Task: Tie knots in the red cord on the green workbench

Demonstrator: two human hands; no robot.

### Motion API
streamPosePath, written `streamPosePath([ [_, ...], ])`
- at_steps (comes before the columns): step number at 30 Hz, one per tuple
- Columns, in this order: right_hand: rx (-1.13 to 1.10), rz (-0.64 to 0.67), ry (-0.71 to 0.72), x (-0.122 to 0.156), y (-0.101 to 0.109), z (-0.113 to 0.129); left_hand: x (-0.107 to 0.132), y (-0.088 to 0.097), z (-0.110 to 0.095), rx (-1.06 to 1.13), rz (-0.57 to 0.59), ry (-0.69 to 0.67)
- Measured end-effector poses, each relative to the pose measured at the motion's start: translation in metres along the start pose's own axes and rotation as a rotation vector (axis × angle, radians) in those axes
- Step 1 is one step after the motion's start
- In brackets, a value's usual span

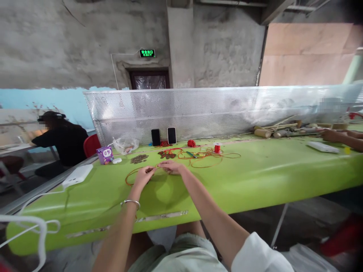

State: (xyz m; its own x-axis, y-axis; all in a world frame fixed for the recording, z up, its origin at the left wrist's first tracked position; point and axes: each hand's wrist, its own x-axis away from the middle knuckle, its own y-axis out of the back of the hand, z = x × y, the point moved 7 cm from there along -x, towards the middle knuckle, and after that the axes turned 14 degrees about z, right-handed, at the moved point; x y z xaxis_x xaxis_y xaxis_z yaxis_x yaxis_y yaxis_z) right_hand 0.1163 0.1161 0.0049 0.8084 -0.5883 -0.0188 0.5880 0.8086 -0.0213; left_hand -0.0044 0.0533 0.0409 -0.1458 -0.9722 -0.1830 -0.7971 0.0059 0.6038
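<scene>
My left hand [144,174] and my right hand [172,166] meet over the green table [255,177], both pinching a thin red cord [131,176] that loops off to the left of my left hand. A silver bangle circles my left wrist. Behind my hands lie tangled orange and red cords [208,155], a pile of red knotted pieces [166,154], a red thread spool [217,148] and a ball of red cord [191,143].
Two phones [163,136] lean on a perforated metal screen [198,109]. A clear bag [126,145], purple box [104,155], brown beads [138,158] and white power bank [77,175] lie left. Another person's hands [337,136] work at right; a person in black [61,139] sits left.
</scene>
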Motion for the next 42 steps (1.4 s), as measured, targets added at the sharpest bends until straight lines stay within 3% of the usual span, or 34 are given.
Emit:
streamPosePath([
  [15, -0.338, 0.113, -0.026, 0.002, -0.004, 0.002, -0.008, 0.002, 0.001, -0.053, -0.020, -0.011],
  [42, -0.382, 0.199, -0.062, 0.004, 0.000, -0.003, -0.011, -0.009, -0.002, -0.463, -0.161, 0.047],
])
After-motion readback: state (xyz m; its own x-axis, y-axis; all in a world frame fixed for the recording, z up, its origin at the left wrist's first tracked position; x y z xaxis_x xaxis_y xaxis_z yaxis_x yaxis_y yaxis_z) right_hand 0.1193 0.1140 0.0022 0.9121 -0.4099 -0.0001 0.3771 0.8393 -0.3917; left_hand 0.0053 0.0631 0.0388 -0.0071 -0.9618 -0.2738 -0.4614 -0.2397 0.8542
